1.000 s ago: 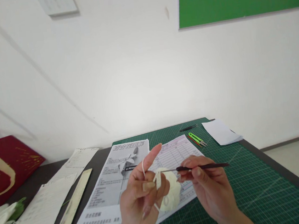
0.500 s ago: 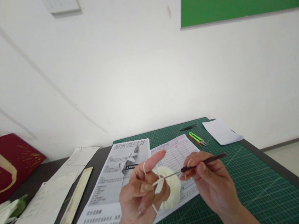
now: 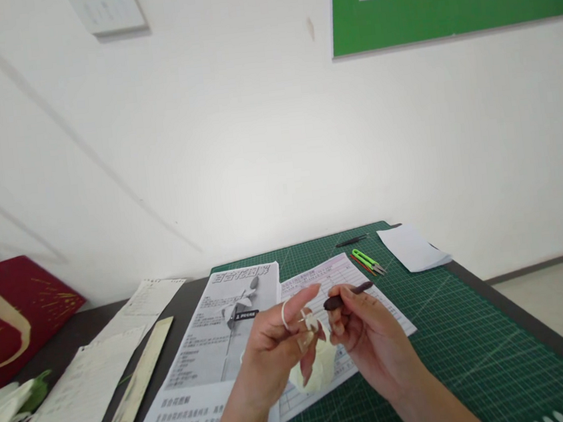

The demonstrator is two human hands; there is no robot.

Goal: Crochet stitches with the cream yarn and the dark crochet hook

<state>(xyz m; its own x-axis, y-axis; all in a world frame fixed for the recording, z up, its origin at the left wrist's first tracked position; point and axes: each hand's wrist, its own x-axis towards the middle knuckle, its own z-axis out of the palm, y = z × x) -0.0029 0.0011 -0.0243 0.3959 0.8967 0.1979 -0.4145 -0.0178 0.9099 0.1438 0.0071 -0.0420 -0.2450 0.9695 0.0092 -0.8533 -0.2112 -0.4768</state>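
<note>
While our left hand [image 3: 280, 342] pinches a small white piece [image 3: 312, 322] between thumb and fingertips, our right hand [image 3: 369, 332] grips a dark-handled tool [image 3: 332, 303], which we take for a crochet hook. We judge that a stitch is being worked: a strand of yarn [image 3: 285, 314] loops round our left index finger, and the tool's thick handle end is just beside the piece. Its thin tip we cannot make out, so we cannot tell whether it sits in a loop. The next move, in our judgement, calls for even tension on the strand, a firm pinch close to the working edge, and a small turn of the right wrist to catch the yarn without splitting it.

With the yarn ball [image 3: 323, 371] as the centre of our dial, the left hand is at ten o'clock, partly covering the ball, and the right at two; the white piece is at twelve, between them. Our left forearm slants up from eight o'clock, index finger stretched towards two. Our right forearm rises from four, thumb and fingers closing round the handle. The ball seems to rest on a ruled sheet [image 3: 333, 274]; green thread snips [image 3: 366, 260] lie at one.
</note>
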